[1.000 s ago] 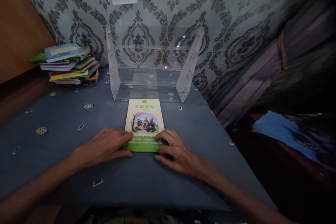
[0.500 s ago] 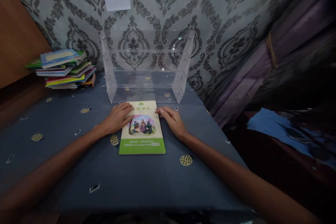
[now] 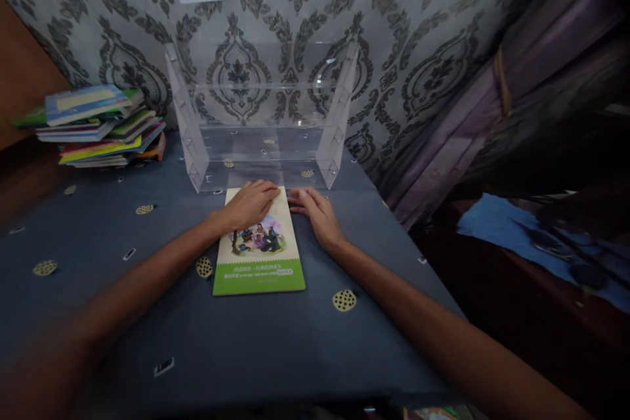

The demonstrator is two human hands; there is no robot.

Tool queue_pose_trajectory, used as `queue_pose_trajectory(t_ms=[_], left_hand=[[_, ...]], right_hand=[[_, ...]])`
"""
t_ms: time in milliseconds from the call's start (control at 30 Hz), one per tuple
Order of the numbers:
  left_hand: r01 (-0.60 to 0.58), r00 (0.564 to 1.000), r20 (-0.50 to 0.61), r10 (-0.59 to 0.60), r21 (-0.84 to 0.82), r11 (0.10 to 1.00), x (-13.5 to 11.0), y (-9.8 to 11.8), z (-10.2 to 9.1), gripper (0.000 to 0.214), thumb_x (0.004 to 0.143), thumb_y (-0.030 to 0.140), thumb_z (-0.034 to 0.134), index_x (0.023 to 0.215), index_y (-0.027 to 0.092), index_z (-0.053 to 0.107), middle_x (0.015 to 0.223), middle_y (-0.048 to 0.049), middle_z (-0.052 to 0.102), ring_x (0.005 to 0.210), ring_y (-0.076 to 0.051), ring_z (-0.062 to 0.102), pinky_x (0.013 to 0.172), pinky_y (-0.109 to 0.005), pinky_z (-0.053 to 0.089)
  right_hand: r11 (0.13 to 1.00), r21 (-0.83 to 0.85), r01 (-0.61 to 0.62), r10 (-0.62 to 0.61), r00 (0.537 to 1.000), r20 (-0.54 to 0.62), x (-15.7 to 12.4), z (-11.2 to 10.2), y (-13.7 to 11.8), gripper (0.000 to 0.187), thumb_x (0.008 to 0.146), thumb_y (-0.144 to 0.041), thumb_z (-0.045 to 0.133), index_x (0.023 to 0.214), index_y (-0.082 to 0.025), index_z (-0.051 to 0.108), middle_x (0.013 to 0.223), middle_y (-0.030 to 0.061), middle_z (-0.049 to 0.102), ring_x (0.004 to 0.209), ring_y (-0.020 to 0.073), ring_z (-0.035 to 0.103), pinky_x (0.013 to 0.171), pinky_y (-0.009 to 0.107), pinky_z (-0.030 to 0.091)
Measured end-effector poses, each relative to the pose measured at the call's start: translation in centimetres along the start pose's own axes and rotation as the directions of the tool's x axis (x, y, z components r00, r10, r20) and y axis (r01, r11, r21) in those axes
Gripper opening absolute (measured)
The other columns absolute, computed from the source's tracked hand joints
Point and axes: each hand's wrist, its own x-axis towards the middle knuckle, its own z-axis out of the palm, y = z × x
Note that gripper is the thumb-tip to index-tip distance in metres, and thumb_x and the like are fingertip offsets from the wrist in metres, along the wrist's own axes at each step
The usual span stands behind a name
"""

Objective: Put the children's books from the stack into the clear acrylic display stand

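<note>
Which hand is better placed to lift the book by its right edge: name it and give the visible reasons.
Right, probably. The right hand is beside the upper right edge of the book, though contact is unclear; the left hand lies across its upper cover.

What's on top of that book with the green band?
The left hand is across the upper part of the book, hiding what is printed beneath it. Nearer the viewer, illustrated figures and the green band show.
</note>
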Motion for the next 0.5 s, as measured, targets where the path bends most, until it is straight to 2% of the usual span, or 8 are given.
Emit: queue_pose_trajectory(t_ms=[100, 267, 500], left_hand=[[-0.025, 1.000, 0.005, 0.025, -0.025, 0.999, 0.1, 0.3, -0.1, 0.037, 0.100, 0.018, 0.040, 0.132, 0.015, 0.059, 0.134, -0.0122, 0.062, 0.119, -0.026, 0.055, 0.095, -0.042, 0.044], [-0.136, 0.991, 0.006, 0.137, -0.116, 0.984, -1.0, 0.8, -0.4, 0.041, 0.097, 0.010, 0.042, 0.134, 0.019, 0.058, 0.135, -0.0103, 0.061, 0.125, -0.024, 0.054, 0.099, -0.042, 0.043], [-0.282, 0.958, -0.024, 0.284, -0.229, 0.932, -3.9, 3.4, -1.2, 0.043, 0.095, 0.007, 0.044, 0.131, 0.022, 0.061, 0.134, -0.0086, 0.063, 0.124, -0.023, 0.055, 0.105, -0.044, 0.042]], right_hand=[[1.000, 0.011, -0.010, 0.010, 1.000, 0.001, 0.0, -0.1, 0.1, 0.046, 0.079, -0.068, 0.065, 0.093, -0.024, 0.066, 0.103, 0.0042, 0.069, 0.098, 0.0219, 0.069, 0.086, 0.039, 0.059], [1.000, 0.012, -0.018, 0.018, 1.000, 0.017, 0.1, -0.2, 0.1, 0.044, 0.081, -0.067, 0.065, 0.094, -0.025, 0.066, 0.106, 0.0049, 0.069, 0.101, 0.0222, 0.069, 0.089, 0.041, 0.059], [1.000, 0.004, -0.014, 0.014, 1.000, 0.015, 0.1, -0.2, 0.2, 0.044, 0.082, -0.068, 0.063, 0.092, -0.025, 0.064, 0.109, 0.0046, 0.068, 0.100, 0.0210, 0.068, 0.085, 0.037, 0.059]])
